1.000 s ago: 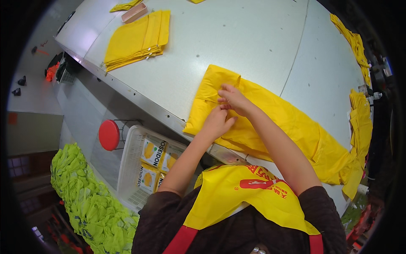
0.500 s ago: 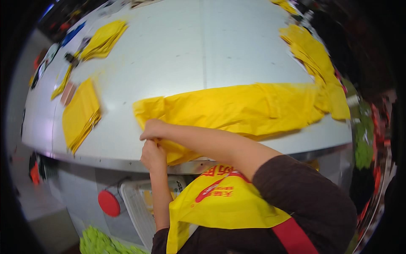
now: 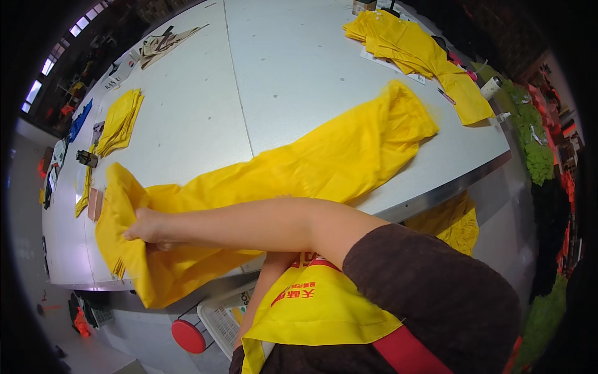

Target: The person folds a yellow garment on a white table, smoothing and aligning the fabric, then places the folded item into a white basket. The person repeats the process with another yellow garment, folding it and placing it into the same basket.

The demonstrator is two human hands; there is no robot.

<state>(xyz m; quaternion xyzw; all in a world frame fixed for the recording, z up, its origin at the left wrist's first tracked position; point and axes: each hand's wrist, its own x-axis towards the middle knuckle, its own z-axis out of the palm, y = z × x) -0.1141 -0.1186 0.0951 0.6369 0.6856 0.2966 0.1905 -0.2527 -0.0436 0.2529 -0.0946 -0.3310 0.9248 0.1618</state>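
A long, crumpled piece of yellow fabric [image 3: 324, 153] stretches slantwise over the white table. My right hand [image 3: 151, 229] is closed on its left end, bunching the cloth between the fingers; part of this end hangs over the near table edge. The right forearm reaches leftward across the fabric. My left forearm [image 3: 266, 277] passes beneath the right one, and the left hand is hidden there, so its fingers do not show. Under the right hand's bunched cloth lies a stack of folded yellow cloth, mostly covered.
More yellow cloths [image 3: 121, 118] lie folded at the left, near a pinkish block [image 3: 95, 204]. A yellow pile [image 3: 405, 43] occupies the far right, near a thread cone [image 3: 491, 87]. Below the table edge are a red round stool [image 3: 188, 336] and a white plastic basket [image 3: 218, 318].
My right hand has carried the fabric's end leftward, over the folded stack. The fabric's right end has pulled away from the right pile. My left hand has gone behind the right forearm.
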